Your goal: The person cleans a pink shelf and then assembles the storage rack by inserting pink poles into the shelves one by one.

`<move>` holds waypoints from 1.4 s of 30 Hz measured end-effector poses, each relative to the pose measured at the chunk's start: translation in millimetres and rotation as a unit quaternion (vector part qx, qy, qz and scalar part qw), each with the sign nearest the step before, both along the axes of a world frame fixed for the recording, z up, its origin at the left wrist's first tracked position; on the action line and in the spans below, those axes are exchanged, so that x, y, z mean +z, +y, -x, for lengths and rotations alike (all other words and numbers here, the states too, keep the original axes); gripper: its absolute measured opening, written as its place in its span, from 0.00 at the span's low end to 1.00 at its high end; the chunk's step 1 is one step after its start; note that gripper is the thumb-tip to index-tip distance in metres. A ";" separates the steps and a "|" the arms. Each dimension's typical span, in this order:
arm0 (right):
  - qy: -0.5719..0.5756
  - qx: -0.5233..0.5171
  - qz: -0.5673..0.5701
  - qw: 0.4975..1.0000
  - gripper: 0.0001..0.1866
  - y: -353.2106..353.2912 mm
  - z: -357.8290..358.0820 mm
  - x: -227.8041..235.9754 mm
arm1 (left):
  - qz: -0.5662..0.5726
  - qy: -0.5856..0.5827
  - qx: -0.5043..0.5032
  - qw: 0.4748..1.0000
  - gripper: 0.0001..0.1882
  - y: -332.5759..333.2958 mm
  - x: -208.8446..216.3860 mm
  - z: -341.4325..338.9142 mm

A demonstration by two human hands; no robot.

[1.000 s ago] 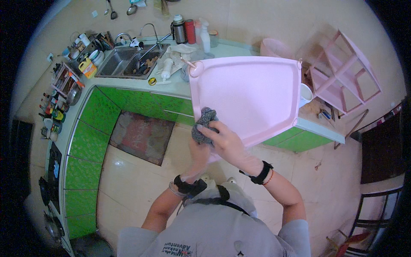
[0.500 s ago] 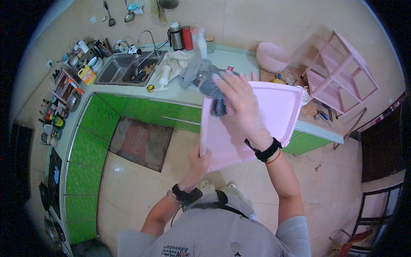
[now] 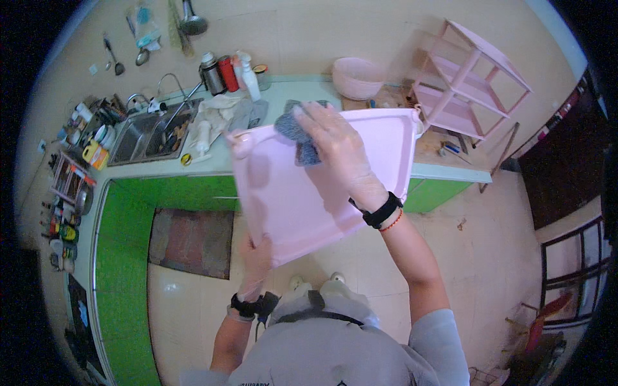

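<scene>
A pale pink plastic shelf panel (image 3: 302, 209) with a raised rim is held tilted in front of me. Its lower left corner is gripped by my left hand (image 3: 257, 257), thumb over the rim. My right hand (image 3: 338, 145), in what looks like a thin clear glove, presses a dark grey cloth (image 3: 297, 132) against the panel's upper part. Part of the cloth hangs down below my fingers. A rounded socket shows at the panel's upper left corner.
Behind the panel runs a pale green counter (image 3: 296, 90) with green cabinets. A pink shelf rack (image 3: 460, 83) and a pink basin (image 3: 357, 78) stand at the back right. Left are a sink (image 3: 135, 138), a spray bottle (image 3: 250, 78) and cloths (image 3: 215, 116). A mat (image 3: 193, 243) lies on the floor.
The panel has swung left in view, and its upper left corner is now uncovered. My right hand and the cloth have shifted from that corner toward the panel's upper middle.
</scene>
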State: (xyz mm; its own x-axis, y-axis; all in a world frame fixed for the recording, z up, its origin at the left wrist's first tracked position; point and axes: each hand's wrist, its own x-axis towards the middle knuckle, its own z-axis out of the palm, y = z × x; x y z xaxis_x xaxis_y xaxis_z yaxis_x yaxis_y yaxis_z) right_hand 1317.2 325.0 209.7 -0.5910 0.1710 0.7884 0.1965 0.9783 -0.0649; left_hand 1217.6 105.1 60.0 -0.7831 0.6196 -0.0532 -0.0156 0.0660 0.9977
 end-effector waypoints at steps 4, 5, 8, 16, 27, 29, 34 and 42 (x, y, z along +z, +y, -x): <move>0.031 -0.096 0.021 0.995 0.25 56.6 -36.3 -14.2 | -0.087 -0.011 0.019 0.996 0.17 -6.2 -0.1 10.3; 0.042 -0.136 0.027 0.989 0.26 71.7 -48.4 -13.4 | -0.089 -0.011 0.014 0.996 0.17 -6.5 7.3 8.8; 0.058 -0.244 -0.030 0.968 0.23 119.2 -85.6 -17.9 | -0.124 0.020 0.051 0.991 0.14 -7.0 13.9 8.5; 0.335 -0.216 0.250 0.883 0.14 134.8 -129.9 3.5 | -0.097 0.019 0.090 0.991 0.16 -19.4 8.2 16.9; 0.084 -0.179 0.350 0.916 0.19 157.8 -112.1 -18.7 | -0.146 -0.008 0.109 0.983 0.18 -16.4 3.3 30.9; 0.044 -0.187 0.345 0.919 0.19 148.6 -118.2 -37.0 | -0.166 0.023 0.129 0.977 0.18 -11.8 17.0 30.2; -0.013 -0.208 0.290 0.934 0.19 118.1 -123.3 -77.0 | -0.155 -0.013 0.160 0.975 0.21 -11.5 33.9 40.2; 0.108 -0.146 0.144 0.973 0.22 73.5 -88.4 -81.0 | -0.199 -0.075 0.127 0.969 0.16 21.7 48.0 23.4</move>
